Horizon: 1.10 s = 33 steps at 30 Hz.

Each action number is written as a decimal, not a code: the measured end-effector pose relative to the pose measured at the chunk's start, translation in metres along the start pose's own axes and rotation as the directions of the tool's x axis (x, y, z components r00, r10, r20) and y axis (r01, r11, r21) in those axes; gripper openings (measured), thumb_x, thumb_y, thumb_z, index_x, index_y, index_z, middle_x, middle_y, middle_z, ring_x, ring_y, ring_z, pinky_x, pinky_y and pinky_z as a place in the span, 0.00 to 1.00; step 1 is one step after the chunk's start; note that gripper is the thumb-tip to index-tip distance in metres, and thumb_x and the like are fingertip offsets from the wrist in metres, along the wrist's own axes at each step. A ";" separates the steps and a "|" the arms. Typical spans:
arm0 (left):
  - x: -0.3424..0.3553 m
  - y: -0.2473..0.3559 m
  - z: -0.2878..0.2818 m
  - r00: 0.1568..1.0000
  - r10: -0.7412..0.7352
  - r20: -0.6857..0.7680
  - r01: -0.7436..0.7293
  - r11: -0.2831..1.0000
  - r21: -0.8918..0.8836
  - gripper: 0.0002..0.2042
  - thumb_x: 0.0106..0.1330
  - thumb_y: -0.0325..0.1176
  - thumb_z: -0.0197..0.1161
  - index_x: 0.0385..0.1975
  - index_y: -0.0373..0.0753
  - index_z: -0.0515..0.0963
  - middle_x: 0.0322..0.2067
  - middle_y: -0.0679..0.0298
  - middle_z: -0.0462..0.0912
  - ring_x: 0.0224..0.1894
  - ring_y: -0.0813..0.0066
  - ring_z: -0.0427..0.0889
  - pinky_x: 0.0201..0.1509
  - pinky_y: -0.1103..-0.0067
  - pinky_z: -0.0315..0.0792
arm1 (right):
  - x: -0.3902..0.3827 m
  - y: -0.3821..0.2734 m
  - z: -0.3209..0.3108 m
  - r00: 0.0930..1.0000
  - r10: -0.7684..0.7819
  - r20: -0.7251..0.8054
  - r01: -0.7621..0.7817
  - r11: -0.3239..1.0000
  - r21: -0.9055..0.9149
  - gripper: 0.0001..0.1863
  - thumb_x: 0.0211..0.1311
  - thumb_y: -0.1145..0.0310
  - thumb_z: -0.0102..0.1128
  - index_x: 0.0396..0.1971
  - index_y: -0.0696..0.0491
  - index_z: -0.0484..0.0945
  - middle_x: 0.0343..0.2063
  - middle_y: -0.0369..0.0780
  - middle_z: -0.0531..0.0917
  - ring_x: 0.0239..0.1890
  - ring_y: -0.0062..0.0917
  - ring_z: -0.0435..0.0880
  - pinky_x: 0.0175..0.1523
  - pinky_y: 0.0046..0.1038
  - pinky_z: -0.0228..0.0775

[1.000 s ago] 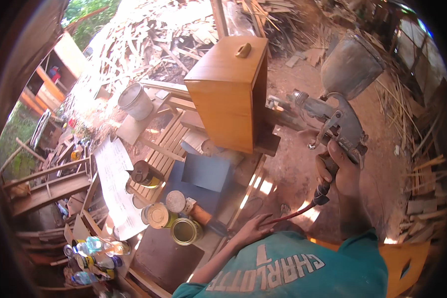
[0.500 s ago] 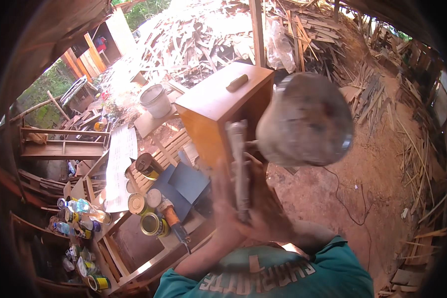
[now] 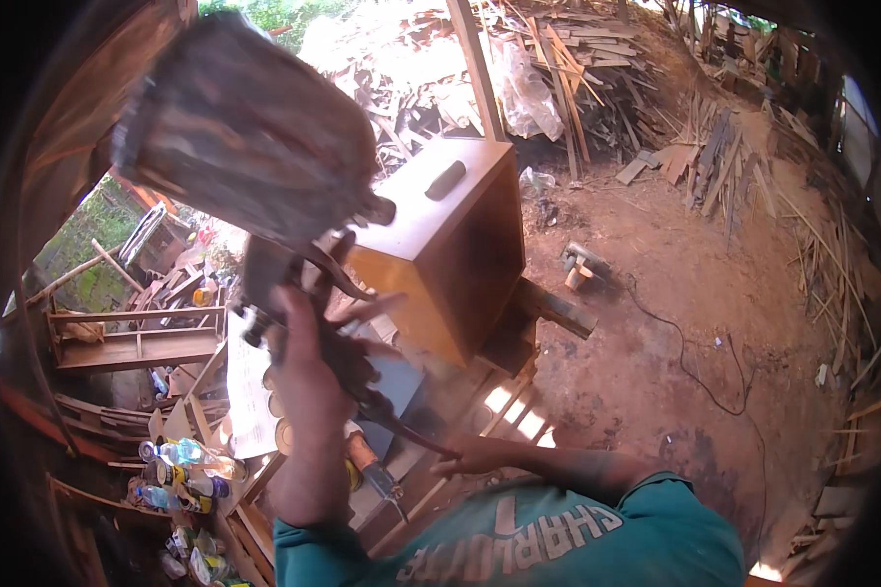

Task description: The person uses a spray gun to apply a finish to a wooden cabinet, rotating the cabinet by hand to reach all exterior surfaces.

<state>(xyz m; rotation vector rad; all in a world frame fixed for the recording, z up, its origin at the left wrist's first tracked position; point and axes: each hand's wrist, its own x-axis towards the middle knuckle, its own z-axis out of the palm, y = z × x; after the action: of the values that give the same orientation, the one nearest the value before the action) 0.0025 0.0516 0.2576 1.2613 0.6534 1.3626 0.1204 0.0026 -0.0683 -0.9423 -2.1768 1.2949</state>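
A paint spray gun with a large, stained cup (image 3: 255, 137) is raised at the upper left, tilted and close to the camera. My left hand (image 3: 311, 357) is wrapped round its handle, with some fingers reaching toward the trigger. From the bottom of the handle a thin hose (image 3: 416, 437) runs to my right hand (image 3: 480, 455), whose fingers are closed on it. Beyond the gun stands a varnished wooden cabinet (image 3: 480, 249), its open side in shadow. On the cabinet's top lies a small oblong block (image 3: 445, 180).
Below my left hand, an orange and grey power tool (image 3: 367, 458) lies by a dark grey sheet (image 3: 406, 386). Bottles and cans (image 3: 181, 474) crowd the lower left. A cord (image 3: 690, 370) crosses the dirt floor near a small machine (image 3: 582, 264). Scrap wood (image 3: 597, 59) is heaped behind.
The spray gun has swung from the right of centre to the upper left in my left hand. My hands, close together before, have parted, the right now lower on the hose.
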 end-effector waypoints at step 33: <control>0.067 -0.015 0.079 0.920 -0.368 0.133 0.248 0.811 0.531 0.23 0.78 0.50 0.47 0.55 0.35 0.74 0.42 0.56 0.87 0.12 0.81 0.72 0.15 0.85 0.65 | -0.051 -0.311 -0.347 0.489 -0.566 -0.663 0.142 0.802 -0.580 0.49 0.54 0.57 0.73 0.65 0.71 0.54 0.47 0.54 0.82 0.53 0.34 0.82 0.58 0.31 0.74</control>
<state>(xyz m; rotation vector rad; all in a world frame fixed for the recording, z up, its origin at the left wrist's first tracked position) 0.0927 0.0962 0.2863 1.6136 1.0469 0.7720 0.2809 0.0661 0.3682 -0.8948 -1.7292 0.0105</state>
